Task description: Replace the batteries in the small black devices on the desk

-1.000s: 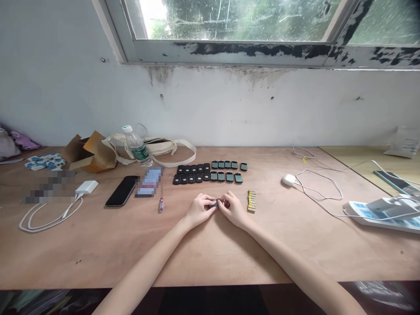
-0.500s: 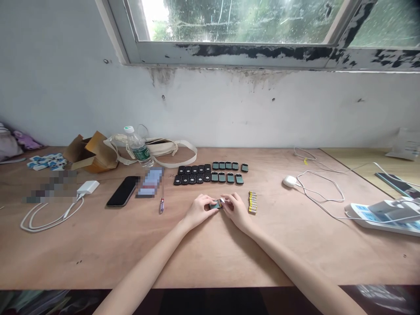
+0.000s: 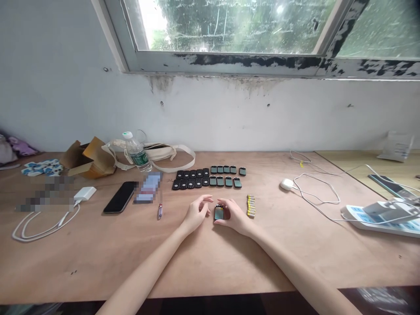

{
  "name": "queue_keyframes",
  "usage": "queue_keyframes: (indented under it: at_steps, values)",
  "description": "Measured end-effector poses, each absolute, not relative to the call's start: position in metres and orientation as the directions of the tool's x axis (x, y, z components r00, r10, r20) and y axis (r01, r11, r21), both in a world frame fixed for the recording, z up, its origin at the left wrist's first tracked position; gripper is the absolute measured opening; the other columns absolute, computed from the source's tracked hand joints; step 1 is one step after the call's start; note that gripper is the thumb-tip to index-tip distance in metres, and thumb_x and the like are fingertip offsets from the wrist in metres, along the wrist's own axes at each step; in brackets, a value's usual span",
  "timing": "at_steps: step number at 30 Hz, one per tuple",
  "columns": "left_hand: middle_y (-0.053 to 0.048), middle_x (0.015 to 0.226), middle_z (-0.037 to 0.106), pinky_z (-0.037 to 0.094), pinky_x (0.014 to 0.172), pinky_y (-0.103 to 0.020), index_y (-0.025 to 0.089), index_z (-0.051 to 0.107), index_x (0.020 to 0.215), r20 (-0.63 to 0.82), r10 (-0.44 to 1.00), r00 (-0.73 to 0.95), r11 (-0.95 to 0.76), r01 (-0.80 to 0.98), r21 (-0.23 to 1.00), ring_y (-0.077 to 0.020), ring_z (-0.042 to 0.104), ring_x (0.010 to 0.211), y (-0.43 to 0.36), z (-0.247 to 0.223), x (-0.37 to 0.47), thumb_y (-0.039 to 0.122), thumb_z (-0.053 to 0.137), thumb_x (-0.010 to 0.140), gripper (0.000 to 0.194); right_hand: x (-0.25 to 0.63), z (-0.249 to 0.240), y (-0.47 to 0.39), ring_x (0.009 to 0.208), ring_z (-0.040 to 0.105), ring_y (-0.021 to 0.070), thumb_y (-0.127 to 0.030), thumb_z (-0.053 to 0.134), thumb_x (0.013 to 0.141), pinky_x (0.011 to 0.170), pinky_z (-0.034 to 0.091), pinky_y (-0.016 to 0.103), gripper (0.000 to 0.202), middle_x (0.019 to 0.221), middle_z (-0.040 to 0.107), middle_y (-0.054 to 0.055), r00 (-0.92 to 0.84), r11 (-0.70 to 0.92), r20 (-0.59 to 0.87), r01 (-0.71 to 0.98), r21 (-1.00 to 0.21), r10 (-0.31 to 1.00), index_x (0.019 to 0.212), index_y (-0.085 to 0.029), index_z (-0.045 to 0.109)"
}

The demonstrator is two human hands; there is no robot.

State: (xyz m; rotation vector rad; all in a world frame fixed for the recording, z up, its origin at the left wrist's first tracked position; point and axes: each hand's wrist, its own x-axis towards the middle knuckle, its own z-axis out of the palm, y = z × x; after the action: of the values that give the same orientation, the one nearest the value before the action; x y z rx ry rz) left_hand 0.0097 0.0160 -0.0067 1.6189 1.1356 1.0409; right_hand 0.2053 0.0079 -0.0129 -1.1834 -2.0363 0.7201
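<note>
Table: bare brown wood (image 3: 210,267) lay between the two forearms.
Right hand: the hand (image 3: 233,216) was curled in a pinch, thumb at the module's near edge, forefinger at its far end.
Module: it (image 3: 218,214) sat in that pinch, right in front of the person, between the hands; whether it rested fully on the wood could not be told.
Module's direction: its long axis ran near to far, almost straight away from the person; the grey-green screen faced up, and the dark end, with a small yellow patch, pointed at the wall.
Left hand: the hand (image 3: 197,213) was half open, fingers loosely bent, just left of the module and apart from it, with nothing seen in its grasp.
Batteries: a column (image 3: 251,206) ran near to far just right of the right hand, each cell lying crosswise.
Screwdriver: it (image 3: 159,211) lay left of the left hand, its handle toward the person.
Phone: the black one (image 3: 120,197) lay farther left, face up.
Covers: two rows of five black ones (image 3: 190,180) lay beyond the hands.
Other modules: nine (image 3: 226,176) lay right of the covers, dark ends wallward.
Bottle: it (image 3: 139,157) leaned before the bag (image 3: 160,153).
</note>
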Motion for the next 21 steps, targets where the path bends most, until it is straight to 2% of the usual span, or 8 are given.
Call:
queue_keyframes:
  at_steps: [4, 6, 9, 15, 21]
  values:
    - [-0.008, 0.104, 0.065, 0.053, 0.058, -0.024, 0.017, 0.057, 0.107, 0.154, 0.97, 0.187, -0.199, 0.248, 0.948, -0.0099, 0.062, 0.062, 0.016, -0.007, 0.01, 0.019, 0.041, 0.086, 0.026, 0.241, -0.003, 0.042, 0.102, 0.058, 0.0235, -0.039, 0.072, 0.07, 0.089, 0.047, 0.042, 0.065, 0.115, 0.059, 0.01, -0.196, 0.415, 0.376, 0.592, -0.691, 0.906, 0.128, -0.024, 0.045]
    - [-0.007, 0.102, 0.065, 0.053, 0.058, -0.024, 0.017, 0.059, 0.103, 0.172, 0.969, 0.179, -0.216, 0.267, 0.939, -0.0104, 0.062, 0.062, 0.016, -0.007, 0.01, 0.018, 0.041, 0.085, 0.025, 0.269, -0.002, 0.068, 0.1, 0.058, 0.0243, -0.038, 0.073, 0.068, 0.087, 0.048, 0.042, 0.064, 0.113, 0.059, 0.011, -0.117, 0.391, 0.424, 0.654, -0.647, 0.898, 0.124, -0.022, 0.048]
    - [-0.006, 0.099, 0.064, 0.052, 0.058, -0.023, 0.017, 0.061, 0.097, 0.193, 0.964, 0.183, -0.241, 0.301, 0.923, -0.0106, 0.063, 0.061, 0.016, -0.007, 0.01, 0.018, 0.04, 0.085, 0.025, 0.309, -0.009, 0.104, 0.1, 0.057, 0.024, -0.037, 0.075, 0.064, 0.083, 0.048, 0.04, 0.068, 0.11, 0.062, 0.01, -0.067, 0.334, 0.403, 0.691, -0.641, 0.913, 0.123, -0.02, 0.047]
    - [-0.006, 0.099, 0.063, 0.052, 0.059, -0.023, 0.017, 0.062, 0.096, 0.205, 0.961, 0.189, -0.257, 0.316, 0.913, -0.0107, 0.064, 0.061, 0.017, -0.009, 0.009, 0.018, 0.04, 0.085, 0.025, 0.336, -0.018, 0.126, 0.087, 0.058, 0.02, -0.033, 0.076, 0.062, 0.077, 0.048, 0.035, 0.065, 0.11, 0.064, 0.008, -0.167, 0.306, 0.268, 0.697, -0.649, 0.949, 0.121, -0.019, 0.051]
    - [-0.006, 0.099, 0.063, 0.052, 0.059, -0.023, 0.018, 0.062, 0.096, 0.211, 0.958, 0.192, -0.264, 0.315, 0.912, -0.0105, 0.063, 0.062, 0.017, -0.009, 0.01, 0.015, 0.039, 0.085, 0.026, 0.317, -0.008, 0.121, 0.11, 0.049, 0.0256, -0.035, 0.077, 0.061, 0.088, 0.044, 0.038, 0.064, 0.114, 0.062, 0.007, -0.238, 0.401, 0.344, 0.727, -0.557, 0.908, 0.12, -0.024, 0.054]
